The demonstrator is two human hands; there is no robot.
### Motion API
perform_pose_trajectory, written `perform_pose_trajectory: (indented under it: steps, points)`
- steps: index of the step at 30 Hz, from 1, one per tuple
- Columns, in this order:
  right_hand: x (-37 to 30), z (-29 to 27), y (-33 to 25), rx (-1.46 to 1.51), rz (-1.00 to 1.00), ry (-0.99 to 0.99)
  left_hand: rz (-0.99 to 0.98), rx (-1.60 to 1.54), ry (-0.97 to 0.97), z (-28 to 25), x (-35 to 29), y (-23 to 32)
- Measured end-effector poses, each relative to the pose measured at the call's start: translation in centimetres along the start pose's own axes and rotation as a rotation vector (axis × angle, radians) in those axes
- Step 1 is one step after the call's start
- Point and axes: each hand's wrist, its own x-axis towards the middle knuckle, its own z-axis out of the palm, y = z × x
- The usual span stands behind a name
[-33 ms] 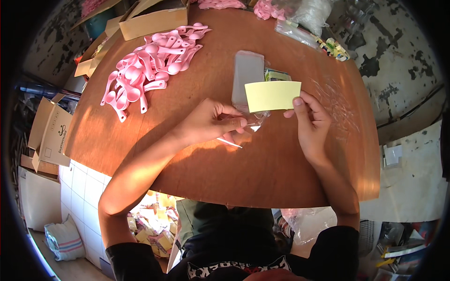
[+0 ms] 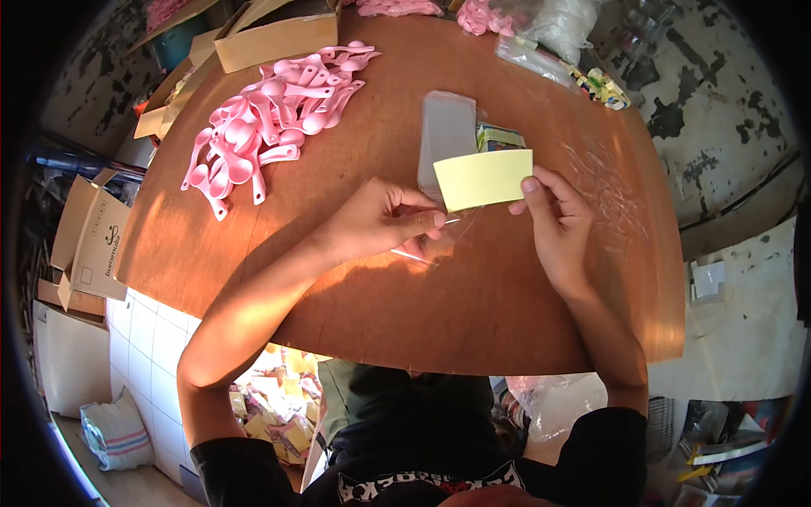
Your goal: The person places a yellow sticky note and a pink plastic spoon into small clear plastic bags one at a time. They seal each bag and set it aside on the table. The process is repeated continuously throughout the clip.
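Note:
My right hand [image 2: 555, 203] pinches the right end of a pale yellow card [image 2: 486, 179], a slightly curved strip, between thumb and fingers. My left hand [image 2: 393, 218] is closed on a clear plastic bag [image 2: 452, 228], thin and shiny, whose outline is hard to follow. A pinkish bit shows below the left fingers; I cannot tell what it is. The card's lower left corner hangs just above the bag, close to the left fingertips. Behind the card lie a stack of clear plastic sleeves [image 2: 448, 127] and a small pile of printed cards [image 2: 500, 138], partly hidden.
A heap of pink scoops [image 2: 262, 118] covers the left of the wooden table [image 2: 372, 313]. Cardboard boxes [image 2: 274, 38] stand at the far left edge. Clear plastic scraps [image 2: 604, 194] lie to the right, plastic packets [image 2: 536, 61] at the far right. Below left sits a pile of packed items [image 2: 279, 397].
The yellow card has moved slightly left and down in my right hand, toward the bag. My left hand stays in place, while the bag's shine below the card has shifted.

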Motion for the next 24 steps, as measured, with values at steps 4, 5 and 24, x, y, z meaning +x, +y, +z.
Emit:
perform_pose_trajectory:
  steps: [4,5,24]
  points:
    - [-0.2,-0.1,0.5,0.036,0.090,-0.138,0.007,0.044,0.007,-0.3,0.2,-0.1]
    - [-0.1,0.1,0.1,0.037,0.090,-0.141,0.006,0.068,0.001,-0.4,0.1,0.0]
    - [-2.4,1.7,-2.0,0.082,0.140,-0.461,0.450,0.304,0.073,1.4,-1.1,0.8]
